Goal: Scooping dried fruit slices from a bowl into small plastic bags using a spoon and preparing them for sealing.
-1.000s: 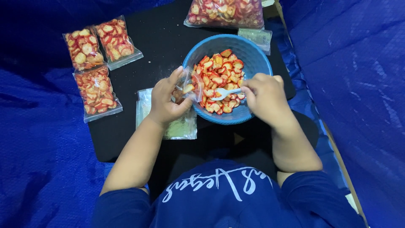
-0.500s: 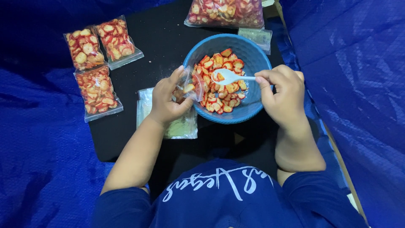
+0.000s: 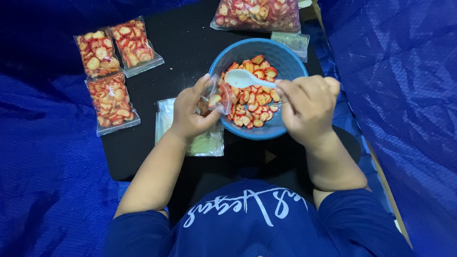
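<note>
A blue bowl (image 3: 285, 54) on a black table (image 3: 185, 43) holds many red-edged round chips (image 3: 254, 102). My left hand (image 3: 190, 112) holds a small clear plastic bag (image 3: 220, 95) open at the bowl's left rim, with a few chips inside. My right hand (image 3: 307, 107) grips a white spoon (image 3: 243, 78), whose empty scoop hovers over the chips beside the bag's mouth.
Three filled, sealed chip bags (image 3: 112, 71) lie at the table's left. A larger chip bag (image 3: 257, 14) and a small packet (image 3: 293, 42) sit behind the bowl. Flat empty bags (image 3: 202, 143) lie under my left wrist. Blue tarpaulin (image 3: 400, 95) surrounds the table.
My right hand lifted the spoon out of the chips and swung it left, up to the bag's mouth. The left hand and bag stayed in place.
</note>
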